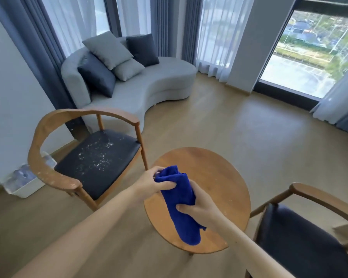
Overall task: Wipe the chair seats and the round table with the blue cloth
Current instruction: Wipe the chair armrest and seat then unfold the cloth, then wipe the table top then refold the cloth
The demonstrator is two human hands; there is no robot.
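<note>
view from a head camera looking down at two bare arms reaching forward over a round wooden table. both hands grip a bunched blue cloth held above the tabletop: the left hand pinches its upper end, the right hand wraps around its middle, and the lower end hangs free. the hands are close together, joined by the cloth. to the left stands a wooden armchair whose dark seat is speckled with white crumbs. a second armchair with a dark seat sits at lower right. behind are a curved grey sofa with cushions, curtains and a large window.
</note>
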